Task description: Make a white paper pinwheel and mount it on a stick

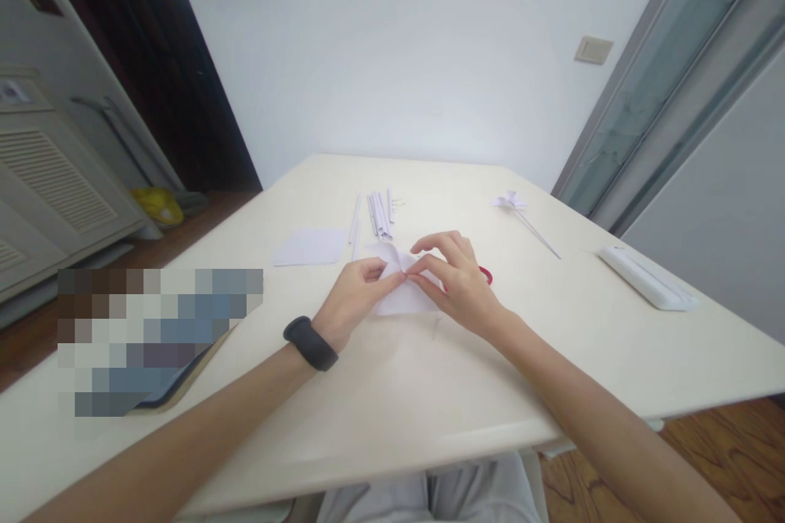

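A sheet of white paper (405,302) lies before me with one corner curled up toward its middle. My left hand (366,288) is closed on that paper, thumb and fingers pinching near the centre. From the other side, my right hand (454,278) pinches the same spot with thumb and index finger, its other fingers curved above. Part of the sheet is hidden under my hands. Behind my right hand shows a red loop (486,274), perhaps a scissors handle; the rest is covered.
Rolled paper tubes (380,216) and thin sticks lie beyond my hands, with flat white paper (311,247) to their left. A paper pinwheel (510,201) on a stick lies far right, near a white case (647,278). A blurred-out, dark-edged object (165,392) is at left.
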Demonstrator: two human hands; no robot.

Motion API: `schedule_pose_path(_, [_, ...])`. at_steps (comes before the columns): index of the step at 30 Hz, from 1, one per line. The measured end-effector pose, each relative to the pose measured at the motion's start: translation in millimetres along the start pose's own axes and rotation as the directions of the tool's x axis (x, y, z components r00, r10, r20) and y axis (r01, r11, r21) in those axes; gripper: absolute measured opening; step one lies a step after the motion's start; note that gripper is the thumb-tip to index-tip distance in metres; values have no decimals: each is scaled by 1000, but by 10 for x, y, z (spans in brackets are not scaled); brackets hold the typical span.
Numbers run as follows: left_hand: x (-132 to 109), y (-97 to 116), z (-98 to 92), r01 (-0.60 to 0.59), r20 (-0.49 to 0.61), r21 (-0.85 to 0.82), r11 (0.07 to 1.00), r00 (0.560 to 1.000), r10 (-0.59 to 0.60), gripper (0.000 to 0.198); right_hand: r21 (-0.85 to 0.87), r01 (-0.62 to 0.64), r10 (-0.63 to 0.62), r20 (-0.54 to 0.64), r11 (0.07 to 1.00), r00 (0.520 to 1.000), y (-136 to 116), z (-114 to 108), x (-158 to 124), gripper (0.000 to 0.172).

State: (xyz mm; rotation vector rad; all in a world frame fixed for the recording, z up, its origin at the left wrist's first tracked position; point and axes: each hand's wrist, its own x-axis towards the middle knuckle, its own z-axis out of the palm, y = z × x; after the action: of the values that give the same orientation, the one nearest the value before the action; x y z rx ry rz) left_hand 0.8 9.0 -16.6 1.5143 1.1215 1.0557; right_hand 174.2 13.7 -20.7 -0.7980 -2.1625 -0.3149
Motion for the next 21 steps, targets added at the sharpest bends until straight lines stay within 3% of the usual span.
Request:
schedule_pose_path(5, [-1,-20,-4,14,6,-70,997,1000,-14,24,-12,53,-52,46,999,998,12,-49,8,14])
schedule_pose_path(12, [20,-33,-30,-21,10,-169,985,1000,24,24,-81,134,-123,132,988,984,47,-77,6,38])
schedule_pose_path(21, [25,-64,-33,-44,31,-213,976,998,52,27,-92,162,-152,102,983,983,74,-69,-8,40])
